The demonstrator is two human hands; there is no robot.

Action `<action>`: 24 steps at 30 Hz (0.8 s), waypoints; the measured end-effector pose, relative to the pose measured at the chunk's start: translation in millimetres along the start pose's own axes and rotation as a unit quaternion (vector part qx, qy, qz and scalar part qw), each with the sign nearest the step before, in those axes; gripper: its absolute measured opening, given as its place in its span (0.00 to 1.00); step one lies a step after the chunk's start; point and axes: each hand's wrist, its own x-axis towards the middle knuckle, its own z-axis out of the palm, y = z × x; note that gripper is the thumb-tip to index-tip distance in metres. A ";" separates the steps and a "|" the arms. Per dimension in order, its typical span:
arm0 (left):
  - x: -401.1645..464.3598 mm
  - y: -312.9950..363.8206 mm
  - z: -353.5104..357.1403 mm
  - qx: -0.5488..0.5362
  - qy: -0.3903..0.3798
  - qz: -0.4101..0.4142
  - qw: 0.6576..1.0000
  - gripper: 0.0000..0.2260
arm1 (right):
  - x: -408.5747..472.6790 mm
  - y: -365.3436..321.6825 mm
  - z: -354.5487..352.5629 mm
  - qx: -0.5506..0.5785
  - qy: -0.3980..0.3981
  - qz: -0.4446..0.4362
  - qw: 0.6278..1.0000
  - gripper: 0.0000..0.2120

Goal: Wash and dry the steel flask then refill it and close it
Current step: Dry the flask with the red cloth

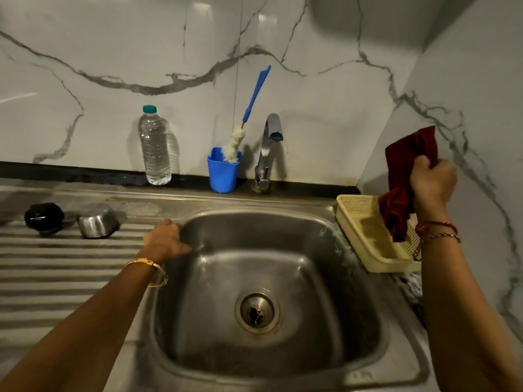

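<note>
A black flask stopper (44, 217) and a steel flask cup (97, 220) sit upside down on the ribbed drainboard at the left. I cannot see the flask body. My left hand (164, 240) rests on the left rim of the steel sink (368, 360), its fingers draped over the edge into the basin. My right hand (433, 183) is raised at the right and grips a dark red cloth (402, 176), which hangs down over the yellow basket (356, 210). A clear water bottle (155, 145) with a green cap stands upright on the back ledge.
A blue cup (223, 174) holding a blue-handled bottle brush (256, 91) stands next to the chrome tap (267, 148), which is not running. The basin holds nothing over its drain (257, 312). Marble walls close in at the back and right.
</note>
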 end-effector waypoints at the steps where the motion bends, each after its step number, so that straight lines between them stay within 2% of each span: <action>1: -2.4 -2.4 0.3 -0.010 0.003 0.009 1.000 0.27 | -7.1 -8.9 -4.2 0.104 -0.031 0.047 0.993 0.09; 2: -5.4 -5.7 0.4 -0.022 0.007 0.015 1.000 0.27 | -19.1 -18.1 -8.7 0.218 -0.076 0.108 0.967 0.09; 4: -13.9 -11.0 1.5 -0.028 0.002 0.033 0.999 0.26 | -56.7 -27.0 -18.3 0.379 -0.175 0.217 0.883 0.10; 6: -22.8 -15.3 3.1 -0.020 -0.014 0.072 0.997 0.26 | -106.7 -31.4 -26.4 0.430 -0.267 0.251 0.825 0.11; 9: -37.4 -26.1 -0.4 -0.026 -0.003 0.116 0.993 0.23 | -173.3 -36.4 -19.3 0.493 -0.357 0.266 0.747 0.09; 10: -41.6 -30.2 -5.3 -0.035 0.008 0.126 0.991 0.20 | -191.6 -39.1 -11.0 0.482 -0.377 0.279 0.740 0.08; 13: -52.8 -51.4 -21.8 -0.060 0.072 0.159 0.983 0.13 | -238.4 -52.4 22.9 0.373 -0.417 0.344 0.754 0.07; 16: -70.8 -99.1 -38.7 -0.108 0.170 0.188 0.961 0.11 | -293.3 -77.4 54.6 0.305 -0.479 0.385 0.727 0.10; 18: -83.5 -146.6 -51.8 -0.128 0.224 0.217 0.941 0.18 | -332.9 -100.2 79.5 0.314 -0.514 0.378 0.703 0.12; 20: -92.8 -189.2 -62.7 -0.128 0.259 0.233 0.928 0.31 | -366.0 -121.2 100.2 0.327 -0.529 0.369 0.691 0.14; 22: -98.7 -235.3 -76.6 -0.118 0.284 0.230 0.923 0.42 | -404.8 -145.1 122.2 0.345 -0.540 0.364 0.675 0.10; 24: -98.9 -254.7 -84.4 -0.169 0.291 0.196 0.921 0.45 | -424.8 -156.9 133.0 0.363 -0.541 0.370 0.663 0.06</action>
